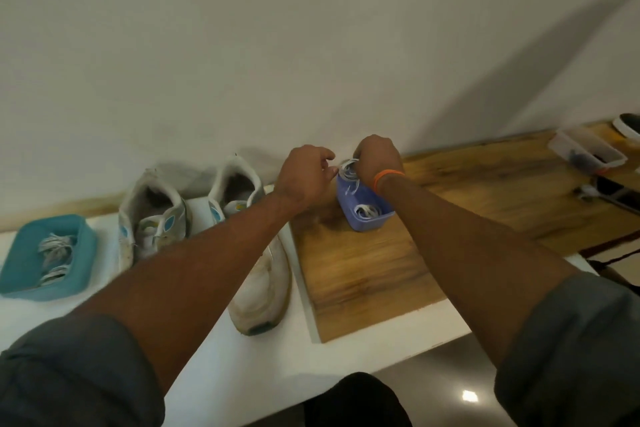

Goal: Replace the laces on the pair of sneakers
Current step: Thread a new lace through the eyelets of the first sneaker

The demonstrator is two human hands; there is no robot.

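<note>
Two worn white sneakers stand side by side on the white counter, heels to the wall: the left sneaker [152, 222] and the right sneaker [258, 270], partly crossed by my left forearm. A purple bin [363, 215] on the wooden board holds a coiled white lace [367, 211]. Just above the bin's far end, my right hand [375, 158] grips a second coiled white lace [347, 168], and my left hand [306, 177] pinches that lace's loose end. A teal bin [48, 256] at the far left contains used grey-white laces [55, 253].
The wooden board [363, 281] covers the counter's right part. A clear plastic tub [587, 151] and a dark round object stand at the far right near the wall. The white wall rises right behind the shoes. The counter's front edge drops to a glossy floor.
</note>
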